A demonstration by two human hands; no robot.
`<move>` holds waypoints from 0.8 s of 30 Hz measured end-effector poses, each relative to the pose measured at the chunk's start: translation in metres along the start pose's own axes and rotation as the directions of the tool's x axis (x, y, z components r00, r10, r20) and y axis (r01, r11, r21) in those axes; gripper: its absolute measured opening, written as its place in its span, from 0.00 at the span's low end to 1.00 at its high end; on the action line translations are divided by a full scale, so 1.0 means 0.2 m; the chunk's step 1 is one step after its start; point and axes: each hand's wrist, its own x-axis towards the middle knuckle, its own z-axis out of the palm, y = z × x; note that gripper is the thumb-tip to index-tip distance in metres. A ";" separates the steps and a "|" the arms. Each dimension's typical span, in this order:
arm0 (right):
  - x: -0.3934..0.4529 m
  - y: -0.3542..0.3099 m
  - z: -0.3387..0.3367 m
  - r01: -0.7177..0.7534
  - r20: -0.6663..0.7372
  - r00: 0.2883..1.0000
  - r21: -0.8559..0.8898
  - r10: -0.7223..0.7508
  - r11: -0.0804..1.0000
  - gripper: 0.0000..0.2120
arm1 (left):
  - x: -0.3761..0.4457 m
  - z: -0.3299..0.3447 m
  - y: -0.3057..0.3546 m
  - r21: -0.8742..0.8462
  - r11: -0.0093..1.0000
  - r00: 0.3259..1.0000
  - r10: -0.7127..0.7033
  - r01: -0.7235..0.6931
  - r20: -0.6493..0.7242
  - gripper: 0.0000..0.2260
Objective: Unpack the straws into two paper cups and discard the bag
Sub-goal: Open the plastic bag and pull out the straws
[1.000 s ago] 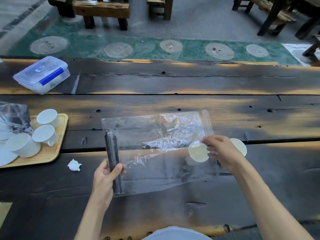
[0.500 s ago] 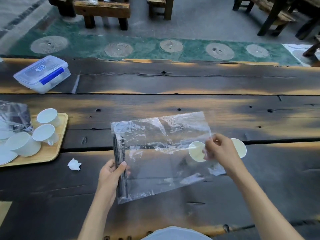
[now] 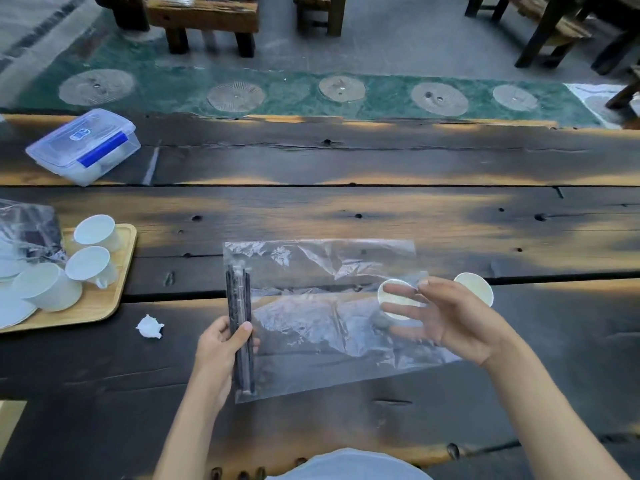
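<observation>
Planks of dark, scorched-looking wood make up the table, with a green mat and rough wooden benches on the grey floor beyond it. Left hand pinches the black straws through the left end of the clear bag, while the right hand, fingers spread, is slid into its open right end. Two paper cups sit just behind that hand, and a wooden tray with more cups plus a lidded plastic box are off on the left.

My right hand is blurred, its fingers behind the clear bag, so I cannot tell its grip. It partly covers both paper cups. The left edge cuts the plates.
</observation>
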 end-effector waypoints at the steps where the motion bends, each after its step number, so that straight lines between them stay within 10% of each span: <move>1: -0.01 0.01 0.00 0.008 0.149 0.989 0.071 -0.019 0.997 0.11 | 0.00 0.00 0.01 0.004 1.000 1.000 0.004 -0.004 0.015 0.02; 4: -0.04 -0.02 0.03 -0.022 0.396 0.915 0.241 -0.078 0.970 0.17 | -0.03 0.01 0.05 -0.006 1.000 0.997 0.012 -0.011 0.080 0.04; 10: 0.12 0.07 0.16 -0.076 0.186 0.967 -0.438 0.173 0.896 0.18 | -0.09 0.09 0.12 -0.037 0.999 0.968 -0.005 0.014 0.251 0.07; 16: 0.28 0.22 0.39 -0.036 0.040 0.998 -0.397 0.057 0.917 0.18 | -0.14 0.20 0.15 0.025 1.000 0.937 -0.001 -0.008 0.350 0.11; 24: 0.32 0.38 0.51 -0.046 -0.015 0.999 -0.286 0.044 0.957 0.17 | -0.18 0.32 0.07 0.155 0.983 0.985 0.079 -0.103 0.155 0.11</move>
